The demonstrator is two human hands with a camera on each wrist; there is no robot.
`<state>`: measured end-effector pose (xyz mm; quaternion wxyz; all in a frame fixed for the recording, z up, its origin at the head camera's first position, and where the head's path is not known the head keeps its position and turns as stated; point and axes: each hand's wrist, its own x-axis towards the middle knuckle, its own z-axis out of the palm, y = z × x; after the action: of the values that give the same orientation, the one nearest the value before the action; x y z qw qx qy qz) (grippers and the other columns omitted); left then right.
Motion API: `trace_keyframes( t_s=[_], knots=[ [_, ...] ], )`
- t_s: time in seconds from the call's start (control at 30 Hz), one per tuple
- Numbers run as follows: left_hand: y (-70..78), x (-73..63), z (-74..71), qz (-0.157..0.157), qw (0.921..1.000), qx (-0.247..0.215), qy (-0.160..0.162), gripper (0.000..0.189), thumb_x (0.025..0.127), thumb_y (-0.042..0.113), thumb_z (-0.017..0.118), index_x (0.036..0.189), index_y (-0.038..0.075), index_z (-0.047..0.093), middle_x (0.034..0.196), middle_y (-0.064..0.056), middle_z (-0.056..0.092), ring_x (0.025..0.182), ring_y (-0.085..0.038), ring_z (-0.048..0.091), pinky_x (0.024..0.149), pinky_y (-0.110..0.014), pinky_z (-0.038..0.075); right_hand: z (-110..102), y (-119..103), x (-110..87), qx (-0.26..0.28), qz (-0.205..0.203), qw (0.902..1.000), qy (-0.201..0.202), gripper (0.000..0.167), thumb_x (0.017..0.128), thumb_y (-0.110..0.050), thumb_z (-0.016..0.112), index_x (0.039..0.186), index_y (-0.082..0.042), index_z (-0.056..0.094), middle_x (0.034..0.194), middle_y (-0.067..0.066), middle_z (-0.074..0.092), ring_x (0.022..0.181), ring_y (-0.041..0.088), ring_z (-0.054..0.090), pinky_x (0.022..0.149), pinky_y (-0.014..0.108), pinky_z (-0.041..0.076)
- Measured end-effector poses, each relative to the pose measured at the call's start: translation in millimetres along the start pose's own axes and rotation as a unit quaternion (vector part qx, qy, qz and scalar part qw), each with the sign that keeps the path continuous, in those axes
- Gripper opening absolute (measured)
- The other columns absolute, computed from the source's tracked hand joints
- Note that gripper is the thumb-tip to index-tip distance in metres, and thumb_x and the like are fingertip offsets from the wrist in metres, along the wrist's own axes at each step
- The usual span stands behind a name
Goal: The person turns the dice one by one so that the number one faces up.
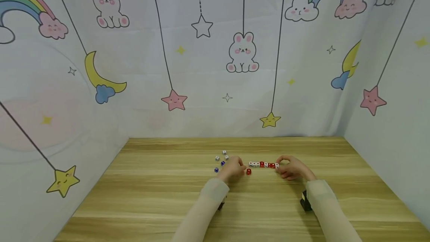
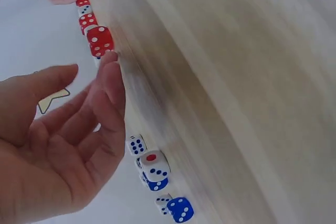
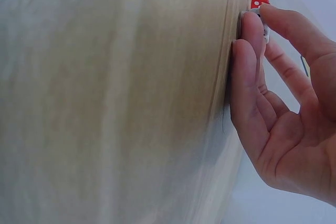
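A row of small red and white dice (image 1: 262,164) runs left to right on the wooden table. At its right end my right hand (image 1: 292,168) pinches the last white die (image 1: 277,166) with thumb and finger; in the right wrist view, fingers partly cover that white die (image 3: 266,34). My left hand (image 1: 231,169) is just left of a lone red die (image 1: 249,171) in front of the row. The left wrist view shows the thumb apart from the relaxed fingers and a fingertip close to that red die (image 2: 100,41), with nothing held.
Left of my left hand lie several loose dice, among them a white die (image 1: 224,152) and a blue die (image 1: 216,170). A patterned cloth wall (image 1: 208,70) encloses the table (image 1: 144,197) at the back and sides. A black device (image 1: 305,202) sits at my right wrist.
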<state>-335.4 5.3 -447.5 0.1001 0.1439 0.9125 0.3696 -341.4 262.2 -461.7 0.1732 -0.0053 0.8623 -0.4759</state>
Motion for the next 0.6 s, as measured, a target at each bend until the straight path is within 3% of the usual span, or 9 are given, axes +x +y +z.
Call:
trace_keyframes(
  t_s=[0.13,0.27,0.6],
  knots=[
    [-2.1,3.1,2.0,-0.048,0.9953,-0.082,-0.018,0.017,0.088,0.009,0.052,0.083,-0.003,0.063,0.073,-0.013,0.068,0.049,-0.011,0.052,0.045,-0.02,0.042,-0.1,0.7,0.0,0.002,-0.001,1.0,-0.002,0.029,0.082,-0.015,0.061,0.108,-0.006,0.051,0.063,0.0,0.058,0.054,0.009,0.055,0.048,0.026,0.047],
    [0.4,2.8,5.5,-0.089,0.98,-0.175,-0.035,0.019,0.086,0.006,0.051,0.099,-0.006,0.058,0.076,-0.014,0.068,0.047,-0.009,0.053,0.044,-0.019,0.044,-0.7,1.4,0.9,0.0,-0.001,1.0,-0.001,0.028,0.083,-0.016,0.061,0.108,-0.007,0.051,0.062,0.0,0.059,0.054,0.009,0.055,0.048,0.026,0.047],
    [16.9,3.7,20.7,-0.108,0.968,-0.223,-0.036,0.02,0.085,0.004,0.051,0.102,-0.006,0.057,0.088,-0.014,0.069,0.052,-0.009,0.056,0.046,-0.018,0.044,-1.2,1.4,0.8,0.002,-0.002,1.0,0.0,0.03,0.082,-0.016,0.062,0.108,-0.006,0.051,0.062,0.001,0.06,0.054,0.01,0.056,0.048,0.027,0.047]
  ],
)
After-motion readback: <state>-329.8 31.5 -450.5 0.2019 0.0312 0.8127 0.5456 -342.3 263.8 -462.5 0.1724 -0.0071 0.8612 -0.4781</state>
